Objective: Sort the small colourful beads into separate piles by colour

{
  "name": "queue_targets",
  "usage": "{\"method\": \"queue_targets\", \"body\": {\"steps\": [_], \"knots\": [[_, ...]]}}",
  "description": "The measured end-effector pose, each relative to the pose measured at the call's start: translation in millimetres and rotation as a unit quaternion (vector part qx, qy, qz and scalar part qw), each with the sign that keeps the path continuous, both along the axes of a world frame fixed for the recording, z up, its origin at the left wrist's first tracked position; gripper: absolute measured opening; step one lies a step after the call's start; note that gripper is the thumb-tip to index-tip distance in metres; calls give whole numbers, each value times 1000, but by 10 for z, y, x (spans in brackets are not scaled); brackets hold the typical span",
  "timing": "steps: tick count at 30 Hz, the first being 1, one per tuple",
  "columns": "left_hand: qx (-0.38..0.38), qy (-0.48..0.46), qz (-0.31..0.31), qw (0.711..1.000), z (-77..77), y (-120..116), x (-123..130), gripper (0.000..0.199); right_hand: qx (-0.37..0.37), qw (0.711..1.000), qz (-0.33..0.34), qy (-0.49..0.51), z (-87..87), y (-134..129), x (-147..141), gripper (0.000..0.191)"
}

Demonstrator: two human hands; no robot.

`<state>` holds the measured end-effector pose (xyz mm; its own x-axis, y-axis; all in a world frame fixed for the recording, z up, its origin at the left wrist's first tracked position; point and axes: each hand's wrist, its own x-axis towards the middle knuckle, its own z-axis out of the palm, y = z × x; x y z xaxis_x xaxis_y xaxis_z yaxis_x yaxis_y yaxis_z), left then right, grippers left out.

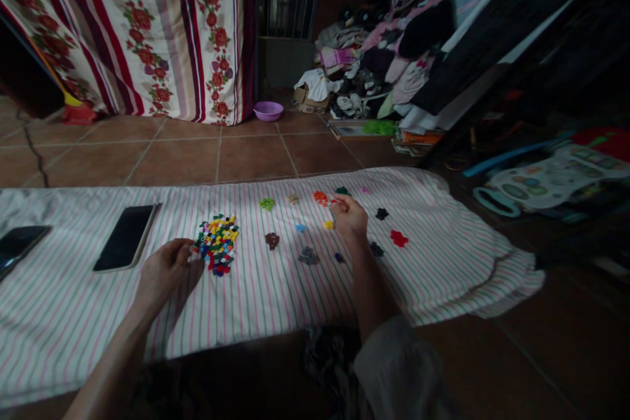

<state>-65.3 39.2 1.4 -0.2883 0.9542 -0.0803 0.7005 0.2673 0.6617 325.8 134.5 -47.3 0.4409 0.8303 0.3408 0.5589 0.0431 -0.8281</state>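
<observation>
A heap of small mixed-colour pieces (218, 243) lies on the striped cloth (266, 302). My left hand (170, 262) is at the heap's left edge, fingers pinched; what they hold, if anything, is too small to name. My right hand (350, 215) is closed beside the orange pile (320, 197), its fingertips by a small reddish piece. Around it lie single-colour piles: yellow (329, 225), dark green (342, 191), grey (308, 255), brown (272, 241), lime green (266, 203), red (399, 238) and black (381, 213).
Two phones, one dark (20, 246) and one in a light case (125, 238), lie on the cloth's left part. Beyond it are a floral curtain (162, 33), a purple basin (268, 111) and heaped clothes (374, 59). A colourful plastic toy (541, 180) stands at right.
</observation>
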Motion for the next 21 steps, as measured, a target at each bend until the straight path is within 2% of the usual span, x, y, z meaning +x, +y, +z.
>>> {"method": "queue_targets", "body": {"steps": [6, 14, 17, 21], "knots": [[9, 8, 14, 1000, 7, 13, 1, 41, 8, 998, 13, 62, 1, 10, -21, 30], [35, 20, 2, 999, -40, 17, -37, 42, 3, 999, 19, 38, 15, 4, -27, 27], [41, 13, 0, 999, -66, 14, -58, 42, 11, 999, -20, -24, 64, -43, 68, 27], [37, -5, 13, 999, -96, 9, -105, 42, -25, 984, -121, -126, 180, -270, 366, 30]]}}
